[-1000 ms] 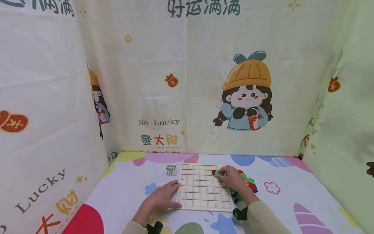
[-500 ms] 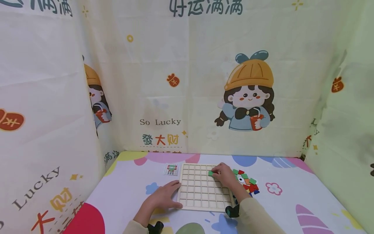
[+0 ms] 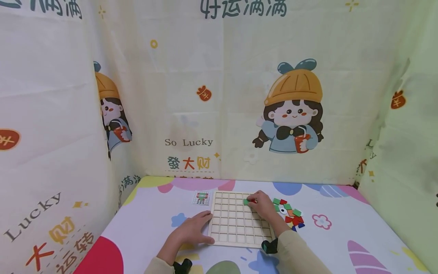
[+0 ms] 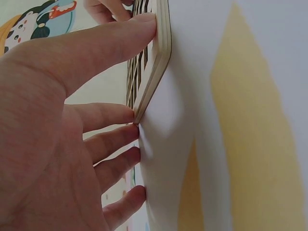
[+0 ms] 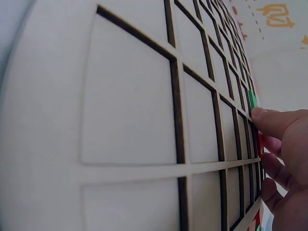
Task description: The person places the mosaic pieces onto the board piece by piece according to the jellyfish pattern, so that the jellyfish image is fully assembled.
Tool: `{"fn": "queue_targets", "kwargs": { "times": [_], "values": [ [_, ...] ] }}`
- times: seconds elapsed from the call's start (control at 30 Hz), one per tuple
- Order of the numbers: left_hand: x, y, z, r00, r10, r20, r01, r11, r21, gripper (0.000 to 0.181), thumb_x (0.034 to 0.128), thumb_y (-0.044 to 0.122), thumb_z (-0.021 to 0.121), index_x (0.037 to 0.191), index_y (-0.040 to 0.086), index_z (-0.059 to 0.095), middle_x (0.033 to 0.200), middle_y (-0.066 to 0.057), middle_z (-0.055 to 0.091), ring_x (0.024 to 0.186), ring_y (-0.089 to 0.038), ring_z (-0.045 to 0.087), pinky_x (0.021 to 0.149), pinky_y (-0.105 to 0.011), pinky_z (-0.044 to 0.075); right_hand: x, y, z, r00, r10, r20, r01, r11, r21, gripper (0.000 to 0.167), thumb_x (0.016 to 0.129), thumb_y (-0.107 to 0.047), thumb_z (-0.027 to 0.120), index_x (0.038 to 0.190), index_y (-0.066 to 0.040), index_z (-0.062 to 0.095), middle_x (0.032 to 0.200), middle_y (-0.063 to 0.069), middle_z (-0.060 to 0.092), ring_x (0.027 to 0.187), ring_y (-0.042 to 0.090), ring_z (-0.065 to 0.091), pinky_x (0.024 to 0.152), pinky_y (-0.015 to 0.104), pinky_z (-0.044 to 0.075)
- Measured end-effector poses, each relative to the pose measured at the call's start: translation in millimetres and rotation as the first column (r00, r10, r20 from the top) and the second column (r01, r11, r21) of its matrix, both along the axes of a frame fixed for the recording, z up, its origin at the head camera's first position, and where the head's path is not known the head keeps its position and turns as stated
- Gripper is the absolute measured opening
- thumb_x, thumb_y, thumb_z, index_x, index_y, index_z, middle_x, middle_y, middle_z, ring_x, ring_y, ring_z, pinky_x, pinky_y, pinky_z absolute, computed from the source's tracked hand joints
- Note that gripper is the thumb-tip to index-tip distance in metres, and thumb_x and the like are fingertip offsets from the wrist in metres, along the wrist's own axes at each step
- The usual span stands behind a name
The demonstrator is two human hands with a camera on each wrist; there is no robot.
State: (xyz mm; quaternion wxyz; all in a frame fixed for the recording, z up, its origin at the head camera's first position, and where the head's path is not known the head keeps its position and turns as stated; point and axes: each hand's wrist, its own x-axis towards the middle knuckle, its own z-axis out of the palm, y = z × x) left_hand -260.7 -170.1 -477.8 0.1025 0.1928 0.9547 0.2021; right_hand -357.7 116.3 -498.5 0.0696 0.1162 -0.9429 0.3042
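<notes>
A pale wooden grid board (image 3: pixel 237 230) lies on the table. At its upper right, my right hand (image 3: pixel 265 207) pinches a small green square tile (image 3: pixel 245 202) by one edge, low over the cells. Its thumb (image 5: pixel 272 120) meets the tile in the right wrist view. A bit of red tile (image 5: pixel 261 142) shows beneath that hand, partly hidden by the fingers. My left hand (image 3: pixel 193 230) rests at the board's left side with fingers extended. In the left wrist view its thumb (image 4: pixel 120 36) lies on the board's edge, and the index fingertip touches the corner.
A small picture card (image 3: pixel 201 198) with a robot-like figure on a grid lies left of the board. Loose tiles (image 3: pixel 289 210) in green, red, orange, blue and white are heaped on its right. Printed cloth walls (image 3: pixel 239 114) surround the table.
My right hand has moved slightly left over the board, carrying the green tile, and then nearly stops. More of the tile heap shows now. The left hand keeps its place.
</notes>
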Motion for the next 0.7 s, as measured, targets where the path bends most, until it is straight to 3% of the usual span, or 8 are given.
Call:
{"fn": "queue_targets", "kwargs": {
  "times": [0.3, 0.53, 0.7],
  "values": [
    [2.0, 2.3, 1.7, 1.000, -0.001, -0.006, 0.001, 1.000, -0.002, 0.085, 0.0764, 0.050, 0.076, 0.145, 0.011, 0.044, 0.155, -0.007, 0.038, 0.141, -0.034, 0.038, 0.109, -0.060, 0.036, 6.3, 9, -0.2, 0.999, 0.037, -0.014, -0.038, 0.994, -0.102, 0.031, 0.085, -0.011, 0.072, 0.115, -0.007, 0.070, 0.101, 0.008, 0.064, 0.083, 0.018, 0.056, 0.070, 0.034, 0.050],
    [2.3, 2.7, 3.8, 1.000, 0.005, 0.000, -0.005, 1.000, 0.000, 0.086, 0.0765, 0.051, 0.075, 0.146, 0.012, 0.043, 0.155, -0.007, 0.037, 0.141, -0.034, 0.038, 0.109, -0.059, 0.036, 11.6, 24, 0.9, 0.999, 0.007, 0.031, -0.003, 0.991, -0.131, 0.033, 0.086, -0.011, 0.071, 0.119, -0.010, 0.069, 0.105, 0.006, 0.062, 0.075, 0.015, 0.049, 0.060, 0.026, 0.042],
    [3.2, 1.0, 5.1, 1.000, 0.004, 0.005, -0.004, 1.000, 0.011, 0.086, 0.0768, 0.051, 0.075, 0.146, 0.011, 0.043, 0.155, -0.008, 0.037, 0.141, -0.034, 0.037, 0.109, -0.060, 0.035, 16.2, 41, 5.4, 0.997, -0.037, 0.070, 0.045, 0.993, -0.107, 0.034, 0.086, -0.013, 0.072, 0.119, -0.011, 0.068, 0.108, 0.006, 0.062, 0.083, 0.017, 0.050, 0.064, 0.025, 0.045]
  ]
}}
